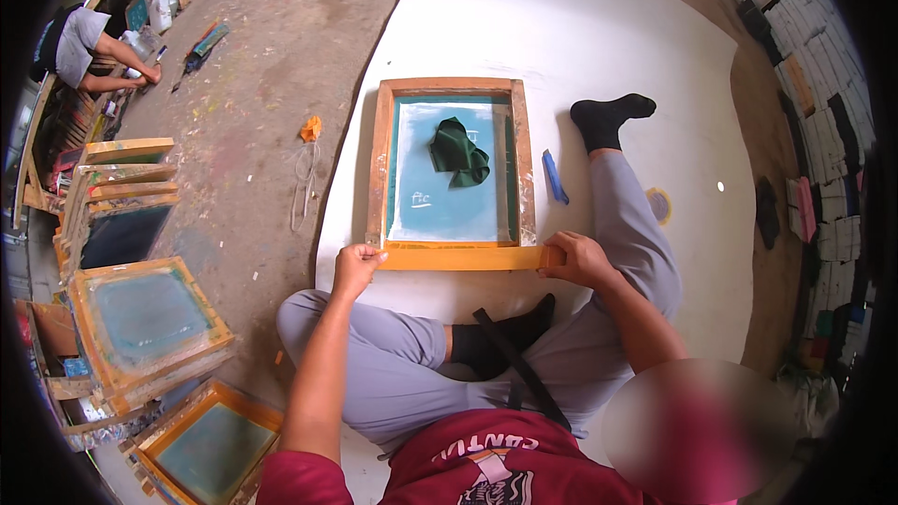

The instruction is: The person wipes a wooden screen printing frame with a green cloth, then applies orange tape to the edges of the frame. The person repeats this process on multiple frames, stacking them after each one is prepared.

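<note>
A printing screen lies flat before my crossed and outstretched legs, its wooden frame (378,164) around a teal mesh (449,210). On the mesh rests a crumpled dark green cloth (458,157). A strip of orange-brown tape (463,258) is stretched along the frame's near edge. Its left end is pinched between the fingers of my left hand (354,269) at the near left corner. My right hand (582,260) grips the other end just past the near right corner; whether a roll sits inside those fingers is hidden. To the screen's right lies a slim blue tool (554,178), possibly a cutter.
Under the screen and my legs spreads a white sheet (561,28). Several framed screens (150,318) stand or lean at the left. An orange crumpled scrap (311,128) with string is on the floor. Another person (89,51) bends at far left. Stacked white bundles (823,122) line the right.
</note>
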`<state>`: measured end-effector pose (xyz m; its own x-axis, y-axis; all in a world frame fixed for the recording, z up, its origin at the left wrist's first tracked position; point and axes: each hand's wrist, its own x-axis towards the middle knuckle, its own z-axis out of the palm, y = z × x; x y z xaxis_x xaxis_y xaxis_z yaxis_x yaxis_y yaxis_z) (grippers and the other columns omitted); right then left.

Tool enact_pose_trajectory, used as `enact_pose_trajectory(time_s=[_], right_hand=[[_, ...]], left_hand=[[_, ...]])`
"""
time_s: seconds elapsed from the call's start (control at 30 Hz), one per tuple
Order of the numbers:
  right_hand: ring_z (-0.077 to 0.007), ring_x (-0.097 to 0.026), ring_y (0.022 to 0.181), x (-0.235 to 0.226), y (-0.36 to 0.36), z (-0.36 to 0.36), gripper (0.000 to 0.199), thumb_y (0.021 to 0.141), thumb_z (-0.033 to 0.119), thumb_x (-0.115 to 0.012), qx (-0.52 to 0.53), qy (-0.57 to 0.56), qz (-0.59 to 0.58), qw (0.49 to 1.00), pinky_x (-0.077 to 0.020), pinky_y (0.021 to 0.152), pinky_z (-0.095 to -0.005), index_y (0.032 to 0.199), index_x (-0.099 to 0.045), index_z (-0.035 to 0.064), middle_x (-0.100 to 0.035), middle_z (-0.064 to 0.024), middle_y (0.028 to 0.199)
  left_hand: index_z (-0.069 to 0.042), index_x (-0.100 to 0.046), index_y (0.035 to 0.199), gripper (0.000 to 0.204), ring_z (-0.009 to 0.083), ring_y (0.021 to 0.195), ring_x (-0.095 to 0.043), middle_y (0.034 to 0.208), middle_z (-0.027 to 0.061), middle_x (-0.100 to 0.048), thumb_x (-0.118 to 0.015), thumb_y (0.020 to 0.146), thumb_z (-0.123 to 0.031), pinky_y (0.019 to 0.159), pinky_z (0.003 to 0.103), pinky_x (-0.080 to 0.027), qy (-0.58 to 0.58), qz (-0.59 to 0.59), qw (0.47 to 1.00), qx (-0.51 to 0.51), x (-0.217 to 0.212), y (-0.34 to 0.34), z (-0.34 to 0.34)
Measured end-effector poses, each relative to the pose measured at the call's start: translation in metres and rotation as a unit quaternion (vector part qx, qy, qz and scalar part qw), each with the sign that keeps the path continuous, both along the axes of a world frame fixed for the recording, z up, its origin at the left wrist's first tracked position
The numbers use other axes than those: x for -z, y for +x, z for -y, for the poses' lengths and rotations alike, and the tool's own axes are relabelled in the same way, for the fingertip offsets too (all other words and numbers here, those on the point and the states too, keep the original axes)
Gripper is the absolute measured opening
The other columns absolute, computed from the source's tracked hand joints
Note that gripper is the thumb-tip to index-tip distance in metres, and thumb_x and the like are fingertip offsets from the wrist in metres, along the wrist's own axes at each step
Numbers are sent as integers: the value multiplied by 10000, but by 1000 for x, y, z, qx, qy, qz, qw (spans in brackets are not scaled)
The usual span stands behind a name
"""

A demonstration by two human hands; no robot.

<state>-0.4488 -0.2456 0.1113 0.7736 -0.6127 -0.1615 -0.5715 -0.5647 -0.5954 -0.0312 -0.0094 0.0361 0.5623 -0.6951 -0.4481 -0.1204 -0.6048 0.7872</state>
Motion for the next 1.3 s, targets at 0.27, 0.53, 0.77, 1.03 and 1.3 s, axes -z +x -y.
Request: enact_pose_trajectory(time_s=[0.27, 0.53, 0.77, 1.03, 1.3], right_hand=[[-363, -703, 970, 39, -3, -9, 487, 717, 346, -892, -29, -126, -46, 991, -564, 854, -468, 1059, -681, 71, -716, -128, 986], [-336, -702, 982, 53, 0, -8, 438, 731, 344, -865, -51, -147, -88, 984, -554, 883, -465, 1008, -656, 76, -721, -117, 973], [-329, -703, 975, 58, 6, -7, 409, 758, 357, -832, -47, -162, -109, 980, -550, 890, -462, 1007, -655, 85, -718, -110, 950], [-309, -616, 1186, 56, 16, -20, 571, 765, 473, -839, -49, -188, -182, 964, -497, 983, -481, 1145, -664, 85, -692, -81, 1106], [-298, -163, 1633, 59, 27, -61, 1088, 910, 753, -576, -118, -316, -266, 903, -124, 1312, -530, 1662, -298, 18, -269, -148, 1739]], left_hand=[[1, -790, 995, 262, 250, 758, -756, 866, 164, -787, -847, 874, -224, 706, 374, -568, 8, 181, 983, 37, 0, -25, 11], [-49, -796, 969, 238, 342, 854, -734, 887, 145, -780, -810, 894, -274, 772, 453, -562, 17, 300, 949, 92, 1, -32, 10], [-81, -766, 923, 152, 330, 919, -672, 927, 103, -750, -794, 886, -226, 799, 462, -537, -50, 406, 898, 159, 6, -36, 4], [-135, -754, 898, 118, 257, 880, -662, 891, 31, -742, -779, 895, -250, 772, 440, -526, -68, 498, 847, 174, 25, -37, 1], [-106, -777, 970, 166, 277, 911, -686, 946, 58, -761, -804, 876, -239, 829, 426, -553, -57, 458, 872, 163, 19, -37, 2]])
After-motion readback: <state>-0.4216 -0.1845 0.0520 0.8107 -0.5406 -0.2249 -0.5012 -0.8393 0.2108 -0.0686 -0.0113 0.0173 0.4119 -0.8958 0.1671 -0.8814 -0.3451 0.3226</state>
